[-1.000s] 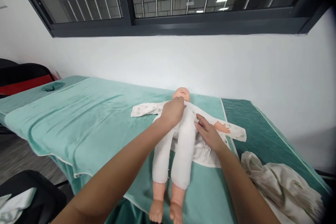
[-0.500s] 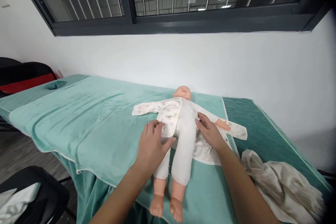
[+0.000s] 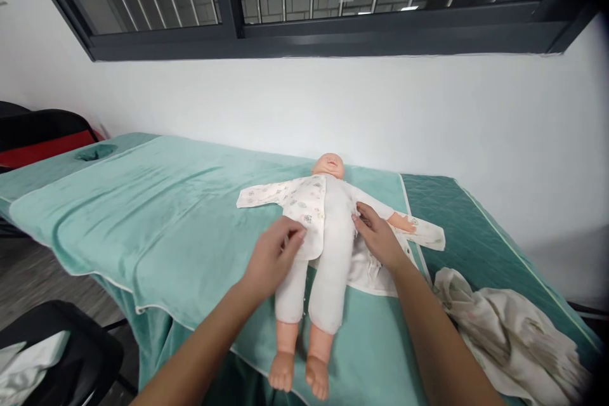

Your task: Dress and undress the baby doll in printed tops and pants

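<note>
A baby doll [image 3: 335, 222] lies on its back, in white clothing with its feet bare. A white patterned baby shirt [image 3: 304, 206] covers one side of its chest. The shirt's other half lies spread under the doll at the right, with a doll hand near that sleeve's end. My left hand [image 3: 276, 250] is closed in a pinch over the lower edge of the shirt's front panel. At the opposite side of the doll's torso, my right hand [image 3: 378, 235] has its curled fingertips against the white cloth. What lies between those fingertips is hidden.
The bed [image 3: 157, 203] has a light green cover, with a darker green mat [image 3: 432, 203] at the right. A crumpled cream cloth [image 3: 509, 330] lies at the right front. A black chair [image 3: 90, 336] with white cloth stands at left. Behind is a white wall below a barred window.
My left thumb has drawn in to the fingers, closing the hand into a pinch. The shirt's front panel hangs slightly lower over the doll. My right hand stays almost the same.
</note>
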A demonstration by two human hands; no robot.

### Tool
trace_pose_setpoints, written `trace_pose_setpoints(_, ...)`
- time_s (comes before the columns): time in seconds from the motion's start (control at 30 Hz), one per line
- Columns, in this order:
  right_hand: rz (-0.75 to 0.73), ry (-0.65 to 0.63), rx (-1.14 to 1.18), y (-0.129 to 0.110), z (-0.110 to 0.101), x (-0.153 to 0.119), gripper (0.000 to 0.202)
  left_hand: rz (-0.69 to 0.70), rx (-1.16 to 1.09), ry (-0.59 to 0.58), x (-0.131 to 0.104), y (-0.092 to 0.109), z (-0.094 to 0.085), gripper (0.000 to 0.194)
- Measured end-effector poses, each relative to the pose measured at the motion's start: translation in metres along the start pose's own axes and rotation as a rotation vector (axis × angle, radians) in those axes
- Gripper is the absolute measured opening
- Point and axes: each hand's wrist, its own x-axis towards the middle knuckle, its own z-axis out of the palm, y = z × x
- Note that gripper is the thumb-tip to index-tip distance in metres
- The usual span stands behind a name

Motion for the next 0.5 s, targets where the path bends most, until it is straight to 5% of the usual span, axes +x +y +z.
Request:
trace_pose_setpoints(0.13,0.0,-0.003,-0.016,-0.003,-0.001,0.0,0.059,-0.351,-0.132,0.275,0.035,-0.048,-0.006,0.018)
trace_pose_setpoints(0.23,-0.006,0.004,-0.044,-0.005,-0.002,-0.001,0.058,-0.692,-0.444,0.455,0.063,-0.084,-0.012,0.048)
trace_pose_setpoints(0.33,-0.015,-0.002,-0.063,-0.007,-0.002,-0.002,0.057,-0.748,-0.596,0.537,0.082,-0.103,-0.02,0.07)
trace_pose_setpoints(0.5,0.001,-0.012,-0.08,-0.007,-0.002,-0.001,0.055,-0.733,-0.602,0.655,0.094,-0.113,-0.029,0.06)
